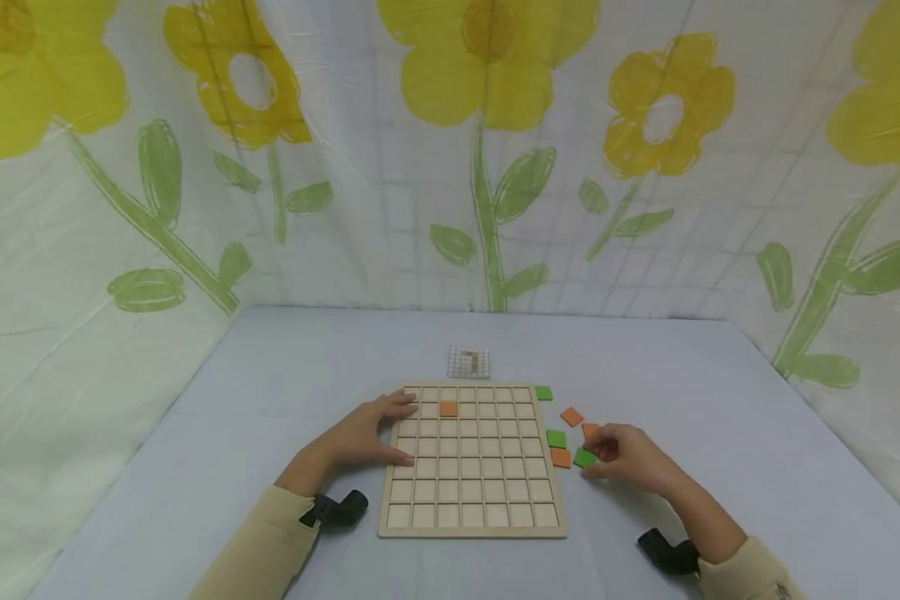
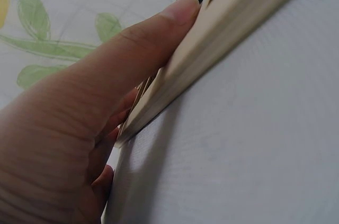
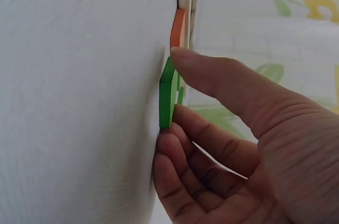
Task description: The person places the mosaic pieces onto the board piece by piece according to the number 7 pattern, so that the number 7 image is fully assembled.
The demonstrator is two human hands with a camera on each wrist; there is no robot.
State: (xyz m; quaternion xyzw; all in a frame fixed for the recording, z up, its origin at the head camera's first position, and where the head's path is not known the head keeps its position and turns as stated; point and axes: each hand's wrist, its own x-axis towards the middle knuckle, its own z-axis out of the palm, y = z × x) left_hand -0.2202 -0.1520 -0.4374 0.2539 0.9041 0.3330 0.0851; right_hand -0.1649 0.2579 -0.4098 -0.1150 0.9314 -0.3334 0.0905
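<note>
A wooden grid board [image 1: 472, 531] lies flat in the middle of the table, with one orange tile [image 1: 448, 408] in a cell of its second row. My left hand [image 1: 362, 432] rests on the board's left edge, fingers spread; in the left wrist view its thumb [image 2: 153, 30] presses on the rim. To the right of the board, my right hand [image 1: 630, 457] pinches a green tile [image 1: 585, 457] at the table surface. The right wrist view shows that green tile [image 3: 167, 94] between thumb and fingertips. An orange tile [image 1: 590, 430] is partly hidden behind the hand.
Beside the board's right edge lie green tiles [image 1: 543, 393] [image 1: 557, 438] and orange tiles [image 1: 561, 457] [image 1: 572, 416]. A small clear gridded piece [image 1: 468, 362] with a printed pattern lies beyond the board. A flower-printed curtain [image 1: 360, 208] hangs behind the white table [image 1: 307, 350].
</note>
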